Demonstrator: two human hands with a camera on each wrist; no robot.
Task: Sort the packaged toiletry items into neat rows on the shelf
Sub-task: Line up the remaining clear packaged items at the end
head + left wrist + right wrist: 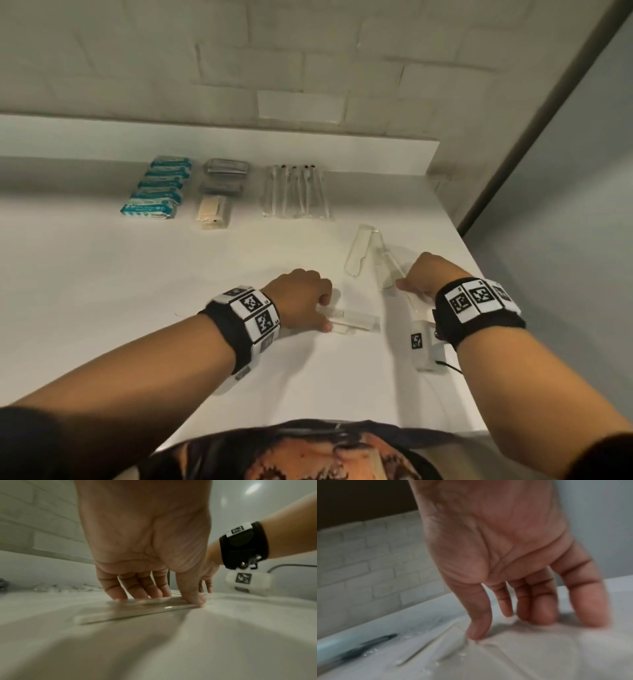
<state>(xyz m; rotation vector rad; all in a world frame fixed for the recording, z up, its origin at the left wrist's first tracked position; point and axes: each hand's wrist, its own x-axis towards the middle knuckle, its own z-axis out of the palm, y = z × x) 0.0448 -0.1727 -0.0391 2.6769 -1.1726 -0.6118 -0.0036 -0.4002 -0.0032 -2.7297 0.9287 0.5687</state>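
Both hands are down on the shelf [102, 274] near its right end. My left hand [301, 298] has fingers and thumb curled over one end of a flat clear packet [352, 320], which I take for a wrapped comb; the left wrist view shows the fingertips [120, 595] on its far edge and the thumb [195, 599] on the near edge, so I am pinching it across its width while it lies flat on the surface. Its long axis runs left to right, out from my left hand toward my right wrist.

My right hand [428, 277] has fingers lowered onto another clear packet [416, 298] just under it. Thumb and fingers look set to either side of it, but the wrist view is blurred and I cannot tell if I truly grip it.

Beyond my right hand lie two more clear packets [363, 253], crossed at an angle and pointing away from me, not yet in any row.

Farther back the finished rows stand: blue packs [157, 188], grey and cream packets [219, 192], then toothbrushes [296, 192], their long axes running front to back.

As I judge it, the comb must be turned a quarter so it lies front to back, in the free space right of the toothbrushes; my left hand has it.
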